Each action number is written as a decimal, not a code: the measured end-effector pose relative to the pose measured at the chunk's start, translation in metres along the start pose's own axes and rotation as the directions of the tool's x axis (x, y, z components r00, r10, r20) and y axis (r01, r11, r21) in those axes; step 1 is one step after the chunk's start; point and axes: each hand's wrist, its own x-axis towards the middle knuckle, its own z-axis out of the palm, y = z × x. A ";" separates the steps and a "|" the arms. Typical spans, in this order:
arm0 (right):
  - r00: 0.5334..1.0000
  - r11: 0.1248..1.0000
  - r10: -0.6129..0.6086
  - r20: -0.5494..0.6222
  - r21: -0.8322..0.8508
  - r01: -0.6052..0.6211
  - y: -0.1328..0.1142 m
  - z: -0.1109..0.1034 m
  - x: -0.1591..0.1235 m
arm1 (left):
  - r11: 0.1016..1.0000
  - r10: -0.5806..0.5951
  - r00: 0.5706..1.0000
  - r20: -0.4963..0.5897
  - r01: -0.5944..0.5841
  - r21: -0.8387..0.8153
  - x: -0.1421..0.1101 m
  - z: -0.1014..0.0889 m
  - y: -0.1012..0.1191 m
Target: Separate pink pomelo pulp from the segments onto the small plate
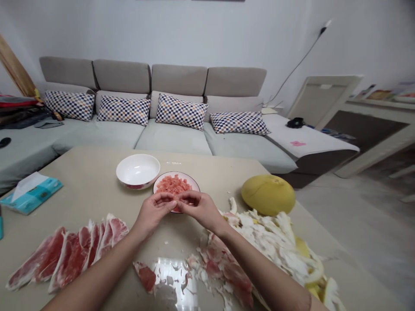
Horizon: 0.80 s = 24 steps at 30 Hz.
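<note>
My left hand (154, 211) and my right hand (198, 208) meet fingertip to fingertip just over the near rim of a small plate (194, 185) heaped with pink pomelo flesh (173, 184). Both pinch a small piece of pomelo between them; the piece is mostly hidden by my fingers. An empty white bowl (138, 170) stands just left of the plate. A row of peeled pink pomelo segments (69, 252) lies at the left of my left forearm.
A whole yellow pomelo (267, 194) sits at the right. A heap of white peel and membrane scraps (275, 244) spreads along the table's right edge. A tissue pack (30, 192) lies at the far left. Behind the table runs a grey sofa (171, 136).
</note>
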 end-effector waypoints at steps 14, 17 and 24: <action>1.000 1.000 0.003 0.012 -0.003 -0.003 0.014 0.000 0.012 | 0.998 -0.021 1.000 -0.019 0.022 0.052 0.007 -0.002 -0.010; 0.995 0.997 0.040 0.086 0.057 -0.046 0.018 -0.005 0.016 | 0.999 -0.049 0.999 -0.010 0.049 0.024 0.008 0.000 -0.009; 0.974 0.969 0.122 0.192 0.189 -0.159 0.025 -0.010 0.021 | 0.988 -0.116 0.993 0.028 0.118 -0.098 0.010 -0.001 -0.012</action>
